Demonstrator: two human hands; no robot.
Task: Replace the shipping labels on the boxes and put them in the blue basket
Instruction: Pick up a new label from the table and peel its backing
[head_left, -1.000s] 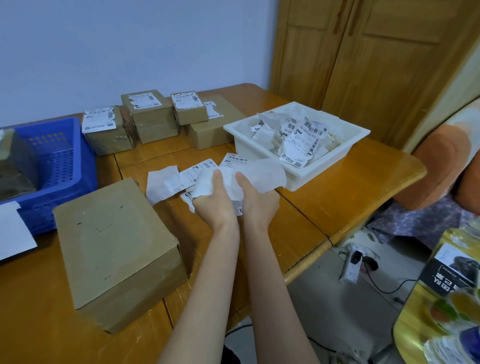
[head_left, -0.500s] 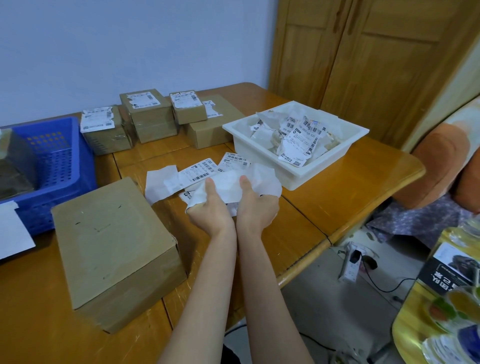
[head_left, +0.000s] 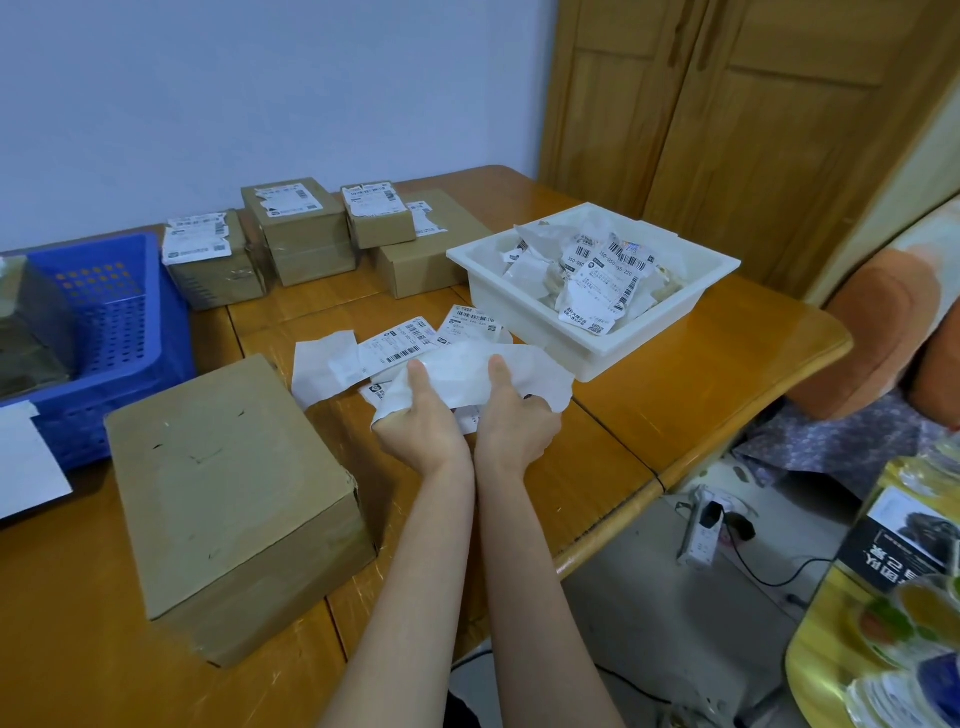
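I am pinching a white label sheet (head_left: 483, 376) in my left hand (head_left: 421, 423) and right hand (head_left: 514, 423); the bare box (head_left: 228, 499) beside my left is awaiting it, with four boxes (head_left: 296, 239) beyond untouched, blue basket (head_left: 124, 332) farther left.

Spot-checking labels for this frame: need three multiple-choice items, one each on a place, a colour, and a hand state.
1. Where is the white tray?
A. right of the hands
B. inside the basket
C. on the floor
2. What colour is the basket?
A. red
B. blue
C. green
3. What are both hands doing?
A. resting open
B. lifting a box
C. gripping a white sheet

Key: A, the tray sits on the table, right and beyond; B, blue plastic; C, left hand and right hand hold the white sheet.
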